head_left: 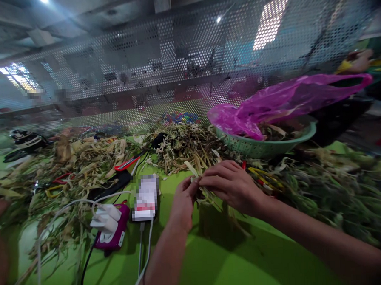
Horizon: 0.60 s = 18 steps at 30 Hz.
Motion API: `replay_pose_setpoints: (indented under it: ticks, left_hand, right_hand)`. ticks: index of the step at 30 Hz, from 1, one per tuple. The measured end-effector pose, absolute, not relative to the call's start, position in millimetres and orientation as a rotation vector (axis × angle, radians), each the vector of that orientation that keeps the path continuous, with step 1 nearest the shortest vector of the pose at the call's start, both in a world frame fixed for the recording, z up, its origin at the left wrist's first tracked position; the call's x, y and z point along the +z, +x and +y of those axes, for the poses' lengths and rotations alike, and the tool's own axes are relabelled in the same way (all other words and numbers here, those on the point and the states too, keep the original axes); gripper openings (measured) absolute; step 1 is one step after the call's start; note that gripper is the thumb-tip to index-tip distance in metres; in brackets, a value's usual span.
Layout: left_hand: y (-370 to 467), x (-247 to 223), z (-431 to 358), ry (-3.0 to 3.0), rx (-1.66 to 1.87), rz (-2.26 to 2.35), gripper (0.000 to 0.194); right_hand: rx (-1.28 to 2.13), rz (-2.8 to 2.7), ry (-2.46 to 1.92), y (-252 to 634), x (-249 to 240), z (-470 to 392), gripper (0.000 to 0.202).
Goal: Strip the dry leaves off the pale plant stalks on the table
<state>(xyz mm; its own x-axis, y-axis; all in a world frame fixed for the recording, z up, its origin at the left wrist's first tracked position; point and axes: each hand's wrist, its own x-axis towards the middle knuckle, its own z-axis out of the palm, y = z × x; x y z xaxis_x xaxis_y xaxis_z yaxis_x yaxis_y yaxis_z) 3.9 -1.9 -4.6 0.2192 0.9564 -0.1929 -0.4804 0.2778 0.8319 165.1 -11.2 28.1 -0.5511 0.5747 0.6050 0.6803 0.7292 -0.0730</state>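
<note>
My left hand (pixel 183 202) and my right hand (pixel 232 183) meet over the green table (pixel 222 260), both pinching a thin bunch of pale green plant stalks (pixel 209 197) that hangs down between them. A heap of dried leaf trimmings (pixel 187 147) lies just beyond my fingers. Fresh green stems (pixel 336 194) are piled under and to the right of my right forearm.
A green basket (pixel 267 145) with a magenta plastic bag (pixel 287 99) stands at the back right. A phone (pixel 145 198), a purple power strip with white chargers (pixel 110 227) and cables lie to the left. Red-handled scissors (pixel 126 163) rest among leaves. A perforated metal screen (pixel 173 67) closes the back.
</note>
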Motion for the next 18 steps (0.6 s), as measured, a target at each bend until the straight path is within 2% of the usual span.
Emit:
replay_pose_setpoints:
  ticks: [3,6,11,18]
  left_hand:
    - [4.1,-5.0,-1.3,0.710,1.130,0.800,0.027]
    - [3.9,-4.4,-1.5,0.740,1.129,0.795,0.027]
    - [3.9,-3.7,-2.0,0.964,1.126,0.784,0.024]
    - [5.3,-4.6,-5.5,1.244,1.116,0.866,0.017]
  right_hand:
    - [-0.241,-2.361,-0.883,165.5,26.5,-11.5,0.026]
    - [-0.192,-2.344,-0.892,165.2,25.7,-10.5,0.020]
    - [0.036,-2.116,-1.043,162.3,26.1,-8.7,0.009]
    - [0.163,-1.883,-1.267,157.7,24.1,-10.6,0.008]
